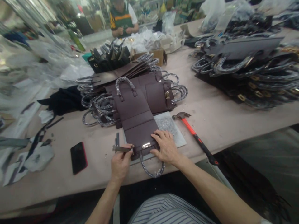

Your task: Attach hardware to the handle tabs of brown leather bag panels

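Note:
A dark brown bag panel (137,119) lies flat before me, with a plastic-wrapped handle (153,174) at its near end and another at its far end. Near the close edge sits a gold metal clasp (146,145). My left hand (121,161) pinches a thin strap-like strip (121,149) at the panel's left corner. On the panel's right side, my right hand (166,147) rests with fingers spread, holding nothing. Under the panel is a pale board (179,138) with a worn grey patch.
A red and black claw hammer (198,140) lies to the right, a phone (78,158) to the left. Brown bags (158,96) are piled beyond the panel, more bags (247,68) at the right. Across the table is a person (122,18). Plastic scraps lie at the left.

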